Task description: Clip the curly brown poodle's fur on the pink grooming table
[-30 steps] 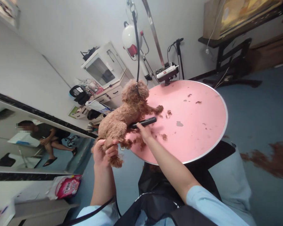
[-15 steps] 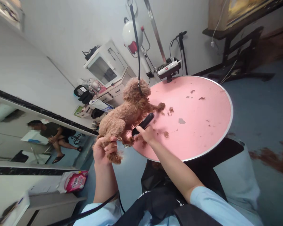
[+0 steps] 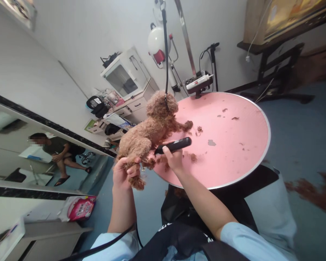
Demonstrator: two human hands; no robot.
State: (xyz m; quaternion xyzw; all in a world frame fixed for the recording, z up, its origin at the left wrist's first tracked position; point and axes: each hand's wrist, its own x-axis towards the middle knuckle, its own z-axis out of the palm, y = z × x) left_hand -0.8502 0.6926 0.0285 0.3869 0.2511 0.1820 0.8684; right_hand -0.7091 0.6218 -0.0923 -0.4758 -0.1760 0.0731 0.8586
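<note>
A curly brown dog [image 3: 139, 137] stands at the left side of a round pink grooming table [image 3: 230, 145], with a black loop lead [image 3: 166, 61] at its neck. My left hand [image 3: 126, 172] is closed around one of its hind legs, and the furry paw [image 3: 137, 182] pokes out below my fingers. In my right hand [image 3: 174, 157] is a black hair clipper [image 3: 175, 145], its head close to the dog's other hind leg and belly. Whether the blade touches the fur I cannot tell. Clumps of cut hair [image 3: 193, 157] lie on the table near my right hand.
A metal post [image 3: 186, 36] with a tool holder [image 3: 198, 85] rises at the table's far edge. Behind the dog are a white cabinet [image 3: 125, 76] and a white dryer [image 3: 158, 41]. A mirror [image 3: 43, 152] on the left shows a seated person. Cut hair [image 3: 315, 188] lies on the floor.
The clipper has swung from a steep slant to nearly level, its rear end now pointing right. My left hand still grips the hind leg. The whole view has shifted slightly.
</note>
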